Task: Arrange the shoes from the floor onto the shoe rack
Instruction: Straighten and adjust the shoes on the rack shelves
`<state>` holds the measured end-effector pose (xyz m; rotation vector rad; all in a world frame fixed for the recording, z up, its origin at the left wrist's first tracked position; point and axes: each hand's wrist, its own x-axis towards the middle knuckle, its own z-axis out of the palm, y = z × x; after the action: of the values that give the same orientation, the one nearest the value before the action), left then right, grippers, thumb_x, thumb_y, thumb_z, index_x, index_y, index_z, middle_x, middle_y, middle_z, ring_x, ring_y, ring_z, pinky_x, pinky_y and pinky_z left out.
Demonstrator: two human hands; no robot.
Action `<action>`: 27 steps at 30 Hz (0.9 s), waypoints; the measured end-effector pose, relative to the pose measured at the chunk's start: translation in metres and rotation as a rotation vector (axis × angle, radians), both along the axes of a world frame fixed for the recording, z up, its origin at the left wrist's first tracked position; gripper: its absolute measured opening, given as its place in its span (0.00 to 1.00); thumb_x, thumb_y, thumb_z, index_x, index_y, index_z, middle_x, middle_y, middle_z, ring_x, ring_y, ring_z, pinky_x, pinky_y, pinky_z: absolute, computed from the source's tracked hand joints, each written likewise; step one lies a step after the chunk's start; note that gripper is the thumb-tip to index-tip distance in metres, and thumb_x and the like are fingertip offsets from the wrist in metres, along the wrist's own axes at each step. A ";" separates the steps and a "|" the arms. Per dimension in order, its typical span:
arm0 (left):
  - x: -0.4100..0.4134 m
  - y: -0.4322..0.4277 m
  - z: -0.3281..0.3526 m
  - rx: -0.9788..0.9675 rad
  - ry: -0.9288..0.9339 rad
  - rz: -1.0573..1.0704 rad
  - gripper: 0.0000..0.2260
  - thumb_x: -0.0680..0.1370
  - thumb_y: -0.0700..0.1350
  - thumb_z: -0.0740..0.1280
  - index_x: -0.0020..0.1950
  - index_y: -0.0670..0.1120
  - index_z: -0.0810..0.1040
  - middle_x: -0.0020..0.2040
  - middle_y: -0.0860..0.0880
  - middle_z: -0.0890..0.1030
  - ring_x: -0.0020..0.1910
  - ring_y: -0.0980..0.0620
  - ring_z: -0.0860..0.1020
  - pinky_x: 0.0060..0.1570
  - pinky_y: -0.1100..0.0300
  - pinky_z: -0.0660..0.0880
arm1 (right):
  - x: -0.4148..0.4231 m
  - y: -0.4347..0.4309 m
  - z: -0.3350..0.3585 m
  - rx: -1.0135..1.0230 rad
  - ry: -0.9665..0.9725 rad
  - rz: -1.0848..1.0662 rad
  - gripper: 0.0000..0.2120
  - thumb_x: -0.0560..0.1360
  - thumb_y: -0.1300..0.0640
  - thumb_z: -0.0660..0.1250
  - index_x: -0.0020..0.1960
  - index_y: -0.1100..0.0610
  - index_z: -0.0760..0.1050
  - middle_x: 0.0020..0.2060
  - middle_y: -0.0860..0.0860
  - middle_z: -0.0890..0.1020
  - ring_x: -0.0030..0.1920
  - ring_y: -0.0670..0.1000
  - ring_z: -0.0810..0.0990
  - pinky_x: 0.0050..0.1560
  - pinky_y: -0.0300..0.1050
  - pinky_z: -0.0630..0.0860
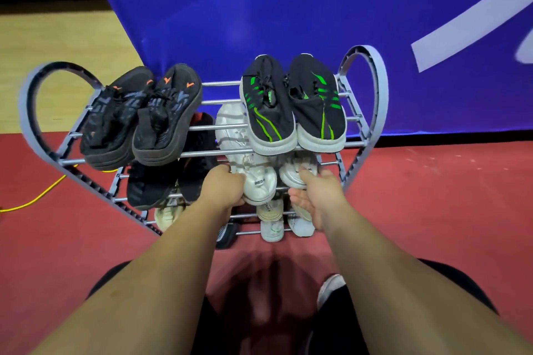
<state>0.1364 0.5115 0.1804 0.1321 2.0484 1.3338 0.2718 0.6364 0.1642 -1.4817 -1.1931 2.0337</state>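
A grey tiered shoe rack [377, 89] with heart-shaped ends stands before me. On its top shelf sit a black pair with orange marks [138, 115] at left and a black pair with green stripes [291, 106] at right. On the middle shelf, my left hand [225, 187] grips the heel of a white sneaker [245, 153]. My right hand [317, 193] holds the heel of a second white sneaker [294, 173] beside it. Dark shoes [173, 181] fill the middle shelf's left side. Pale shoes [271, 225] rest on the lowest shelf.
A blue banner [288, 8] hangs right behind the rack. A yellow cable [37, 199] runs over the red floor at left. My knees and a grey shoe [331, 288] show at the bottom edge.
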 end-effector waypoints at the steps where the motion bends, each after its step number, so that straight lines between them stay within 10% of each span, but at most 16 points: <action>1: 0.004 0.006 -0.001 0.002 0.009 0.003 0.09 0.75 0.38 0.64 0.51 0.41 0.82 0.50 0.40 0.86 0.49 0.40 0.85 0.46 0.40 0.84 | 0.008 0.005 0.000 0.021 -0.001 -0.006 0.03 0.82 0.56 0.65 0.54 0.48 0.73 0.45 0.53 0.82 0.39 0.54 0.83 0.47 0.50 0.84; 5: 0.015 0.024 -0.011 0.051 0.017 -0.016 0.08 0.77 0.43 0.68 0.54 0.44 0.82 0.51 0.43 0.86 0.46 0.46 0.84 0.49 0.45 0.84 | 0.035 0.018 -0.002 0.034 0.010 -0.010 0.12 0.83 0.55 0.66 0.65 0.49 0.73 0.49 0.55 0.83 0.39 0.55 0.84 0.42 0.48 0.84; 9: 0.023 0.032 -0.014 -0.099 0.125 -0.047 0.28 0.71 0.59 0.72 0.66 0.44 0.76 0.58 0.49 0.83 0.57 0.46 0.81 0.62 0.49 0.77 | 0.050 0.018 -0.004 0.035 -0.183 0.255 0.14 0.81 0.51 0.66 0.66 0.46 0.73 0.45 0.53 0.84 0.35 0.53 0.86 0.41 0.51 0.85; 15: 0.030 0.034 -0.031 -0.236 0.368 -0.285 0.41 0.55 0.57 0.80 0.63 0.47 0.70 0.57 0.48 0.79 0.57 0.46 0.80 0.59 0.49 0.78 | 0.043 0.022 0.003 0.800 -0.713 0.449 0.23 0.76 0.44 0.65 0.65 0.55 0.70 0.59 0.56 0.76 0.58 0.61 0.78 0.55 0.53 0.76; 22: 0.028 0.028 -0.033 -0.324 0.356 -0.343 0.32 0.64 0.49 0.82 0.57 0.47 0.65 0.58 0.47 0.77 0.54 0.46 0.77 0.47 0.56 0.71 | 0.025 0.018 -0.016 0.814 -0.693 0.510 0.47 0.67 0.41 0.76 0.76 0.60 0.59 0.71 0.57 0.69 0.72 0.60 0.67 0.72 0.55 0.68; 27: 0.020 0.026 -0.032 -0.351 0.359 -0.394 0.30 0.66 0.53 0.82 0.56 0.49 0.66 0.51 0.52 0.76 0.49 0.48 0.74 0.48 0.56 0.70 | 0.024 0.029 -0.018 0.816 -0.662 0.493 0.36 0.68 0.49 0.79 0.67 0.60 0.65 0.66 0.57 0.74 0.66 0.61 0.75 0.62 0.53 0.75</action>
<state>0.1565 0.5378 0.1483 0.6193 2.3611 0.7361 0.2959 0.6650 0.1460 -1.5095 -2.4567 0.9621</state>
